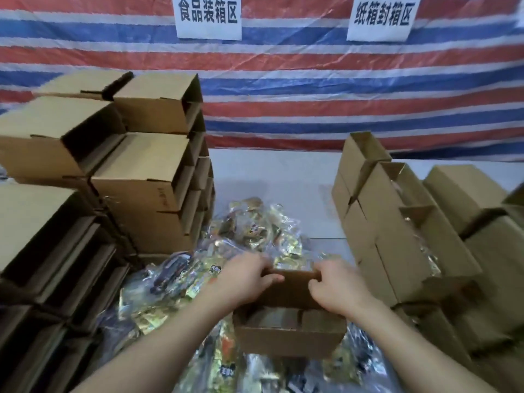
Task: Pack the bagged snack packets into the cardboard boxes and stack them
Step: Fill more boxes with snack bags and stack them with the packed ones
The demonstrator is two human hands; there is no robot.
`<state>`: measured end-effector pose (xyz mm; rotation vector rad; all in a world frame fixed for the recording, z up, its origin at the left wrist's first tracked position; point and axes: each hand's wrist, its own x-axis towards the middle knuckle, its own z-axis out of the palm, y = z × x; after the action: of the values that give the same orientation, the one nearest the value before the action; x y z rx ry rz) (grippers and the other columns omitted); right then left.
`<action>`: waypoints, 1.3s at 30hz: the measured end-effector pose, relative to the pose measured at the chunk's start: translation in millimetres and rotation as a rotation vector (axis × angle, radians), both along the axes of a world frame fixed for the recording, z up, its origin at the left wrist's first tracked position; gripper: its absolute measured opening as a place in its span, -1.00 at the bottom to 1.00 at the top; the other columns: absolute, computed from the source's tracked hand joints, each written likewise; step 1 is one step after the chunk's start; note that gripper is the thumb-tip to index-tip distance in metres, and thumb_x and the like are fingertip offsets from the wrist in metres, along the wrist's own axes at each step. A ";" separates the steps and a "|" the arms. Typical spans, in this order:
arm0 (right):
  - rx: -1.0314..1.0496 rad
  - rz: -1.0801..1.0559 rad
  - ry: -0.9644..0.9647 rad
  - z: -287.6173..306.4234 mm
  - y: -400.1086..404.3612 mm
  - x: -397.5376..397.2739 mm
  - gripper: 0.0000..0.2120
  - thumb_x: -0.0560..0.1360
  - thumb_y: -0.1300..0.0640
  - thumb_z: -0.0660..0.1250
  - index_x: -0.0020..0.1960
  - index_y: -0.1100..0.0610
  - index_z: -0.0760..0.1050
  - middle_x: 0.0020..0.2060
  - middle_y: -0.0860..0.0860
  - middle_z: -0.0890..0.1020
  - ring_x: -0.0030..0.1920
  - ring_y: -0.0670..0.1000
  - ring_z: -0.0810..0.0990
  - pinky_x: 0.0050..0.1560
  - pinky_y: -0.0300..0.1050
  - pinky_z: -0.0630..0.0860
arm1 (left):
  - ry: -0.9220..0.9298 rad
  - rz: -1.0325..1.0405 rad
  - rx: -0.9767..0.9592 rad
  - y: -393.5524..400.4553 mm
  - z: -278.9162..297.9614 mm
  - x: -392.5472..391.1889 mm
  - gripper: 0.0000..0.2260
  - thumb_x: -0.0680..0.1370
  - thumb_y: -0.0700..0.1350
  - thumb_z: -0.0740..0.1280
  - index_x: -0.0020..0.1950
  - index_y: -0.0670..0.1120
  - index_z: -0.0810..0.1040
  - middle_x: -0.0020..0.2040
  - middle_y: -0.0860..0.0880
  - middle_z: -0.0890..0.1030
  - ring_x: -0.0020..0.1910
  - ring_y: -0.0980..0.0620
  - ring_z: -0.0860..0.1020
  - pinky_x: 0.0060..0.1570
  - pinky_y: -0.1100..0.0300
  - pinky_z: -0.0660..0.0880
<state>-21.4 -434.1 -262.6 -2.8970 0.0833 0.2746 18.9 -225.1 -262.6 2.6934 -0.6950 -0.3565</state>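
Far left: empty cardboard boxes [147, 177] are being kept in tall stacks, lying on their sides with open ends facing right, stacks touching each other and reaching up in front of the striped tarp [283, 80].

Centre-left to centre: bagged snack packets [255, 231] are being kept in a loose heap on the table [269, 171], spread from the foot of the left stacks toward the near edge and under the open box. Packet print is too blurred to be read.

Centre, near: an open cardboard box [289, 333] is being held upright on top of the packet heap, its inside in shadow and apparently empty. Its far flap [292, 282] is being gripped at both ends. Left hand [246, 279]: grip clamped on the flap's left end, fingers curled over the far side, thumb on the near side. Right hand [337, 287]: grip clamped on the flap's right end, same way. Both forearms are being extended in from the bottom edge.

Right: packed boxes [402, 234] are being kept in rows and stacked, tops open, shiny packets visible inside a few. They are standing just beside the open box.

Back: two white paper signs [208, 17] with Chinese characters are being displayed on the tarp, one centre-left, one right.
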 end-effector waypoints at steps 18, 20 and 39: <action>0.132 -0.036 0.031 -80.9 -37.4 -34.6 -0.89 0.47 0.08 0.21 -0.05 0.03 0.49 -0.12 -0.06 0.57 -0.20 -0.02 0.47 -0.25 -0.13 0.40 | -0.027 0.024 0.058 -41.0 -87.5 -31.3 -0.66 0.61 0.24 0.20 -0.06 -0.01 0.54 -0.11 0.02 0.60 -0.09 -0.02 0.56 -0.13 0.11 0.52; 0.171 -0.028 0.040 -86.7 -35.9 -33.3 -0.97 0.49 0.11 0.21 -0.09 0.01 0.42 -0.13 -0.07 0.52 -0.15 -0.02 0.47 -0.17 -0.10 0.44 | -0.037 0.022 0.079 -41.4 -91.0 -28.9 -0.65 0.61 0.24 0.20 -0.02 -0.02 0.55 -0.09 0.01 0.61 -0.08 -0.02 0.57 -0.16 0.12 0.52; 0.217 0.063 0.016 -94.4 -11.0 -13.8 -0.90 0.50 0.07 0.21 -0.04 0.08 0.43 -0.09 -0.04 0.47 -0.08 0.03 0.47 -0.07 -0.05 0.47 | -0.037 0.046 0.099 -10.9 -93.9 -19.3 -0.65 0.61 0.26 0.18 -0.07 -0.01 0.48 -0.10 0.00 0.58 -0.12 0.00 0.51 -0.18 0.14 0.42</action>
<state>-35.2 -445.1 -357.0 -2.6853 -0.0331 0.2978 -0.4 -236.0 -356.4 2.8114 -0.6401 -0.3383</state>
